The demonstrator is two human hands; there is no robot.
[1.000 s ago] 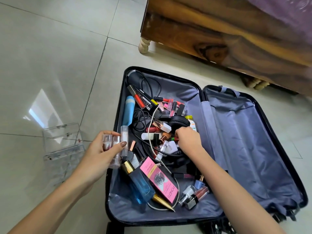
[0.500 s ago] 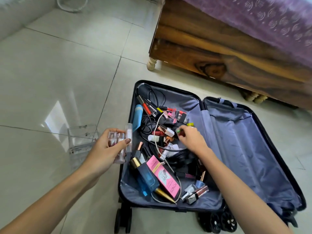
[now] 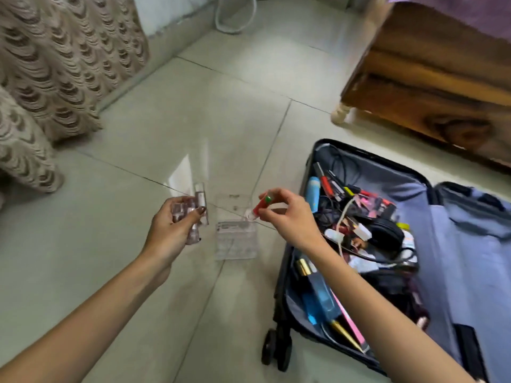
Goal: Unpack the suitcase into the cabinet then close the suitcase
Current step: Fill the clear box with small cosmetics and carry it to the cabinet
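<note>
An open dark suitcase (image 3: 467, 244) lies on the floor at the right, its left half full of cosmetics, cables, black headphones (image 3: 385, 236) and a blue bottle (image 3: 322, 297). My left hand (image 3: 172, 233) grips a bunch of clear lip gloss tubes (image 3: 196, 214) left of a clear acrylic organizer (image 3: 235, 233) standing on the tiles. My right hand (image 3: 287, 214) pinches a small red tube (image 3: 261, 207) with a green dot, held above the organizer's right edge.
A wooden bed frame (image 3: 420, 87) with a cream foot stands behind the suitcase. A patterned curtain or cloth (image 3: 55, 64) hangs at the far left. A white cable loop (image 3: 235, 20) lies on the floor at the top.
My right hand lifted a red tube out of the suitcase and carried it left over the organizer. The view swung left; my left hand still holds the clear tubes.
</note>
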